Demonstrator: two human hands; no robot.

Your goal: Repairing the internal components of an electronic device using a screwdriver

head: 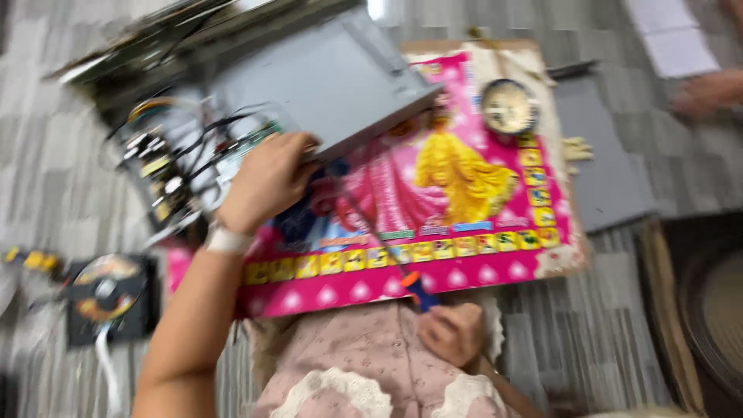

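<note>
Left hand (267, 179): reaches forward from the lower left, fingers curled over the near edge of the grey metal cover (329, 81), gripping it; a pale band sits on the wrist.
Right hand (451, 333): low in the view, close to the person's lap, clenched around the handle of a screwdriver (387, 248).
Screwdriver: its thin shaft runs up and to the left from the right hand across the pink board, with an orange and blue part just above the fist; the tip ends near the left hand, under the edge of the cover. Whether the tip touches anything cannot be told because of blur.
Grey metal cover: a flat, box-like lid, tilted, its right corner hanging over the pink board; it lies over the opened device.
Opened device (174, 166): left of the left hand, showing a circuit board and a tangle of black, yellow and green wires.
Pink board (433, 267): a bright picture board with a figure in a yellow dress and a row of yellow squares, lying on the floor under the work.
Round dish (508, 107): rests on the top right part of the pink board.
Disc drive part (107, 294): a dark square piece with a shiny disc, on the floor at lower left, well apart from both hands.
Floor (46, 170): grey striped covering.
Another person's hand (708, 93): at the far right edge, blurred.
</note>
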